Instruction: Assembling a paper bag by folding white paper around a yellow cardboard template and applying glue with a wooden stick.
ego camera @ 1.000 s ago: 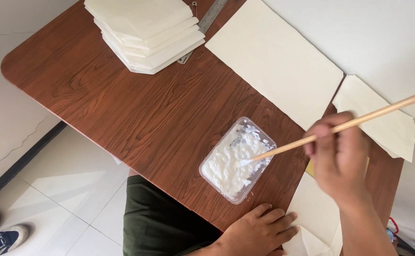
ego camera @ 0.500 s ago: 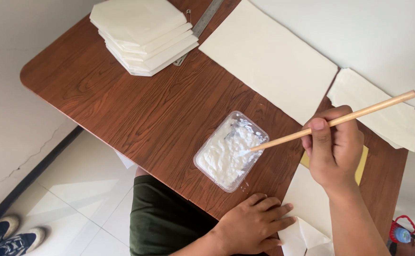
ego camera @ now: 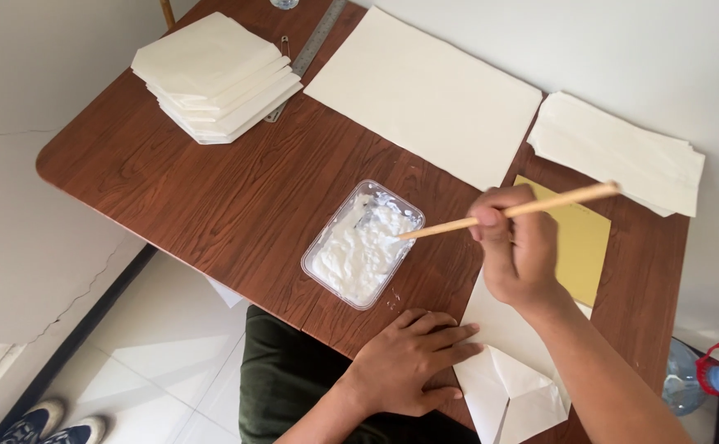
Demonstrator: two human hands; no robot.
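Note:
My right hand [ego camera: 517, 247] grips a thin wooden stick [ego camera: 511, 210] whose tip reaches into a clear plastic tray [ego camera: 363, 243] of white paste on the brown wooden table [ego camera: 211, 189]. My left hand [ego camera: 409, 358] lies flat at the table's near edge, fingers spread, pressing on the corner of a folded white paper [ego camera: 511, 374]. That paper sits just below my right wrist, partly hidden by it.
A stack of square white sheets [ego camera: 215, 76] lies at the far left, with a metal ruler [ego camera: 310, 49] beside it. A large cream sheet [ego camera: 425, 94] and a pile of white papers [ego camera: 618, 152] lie farther back. A yellow sheet [ego camera: 577, 242] lies under my right hand.
The view has shifted, so the table now sits more to the right. My right hand still holds the stick in the paste, and my left hand has stayed flat on the paper.

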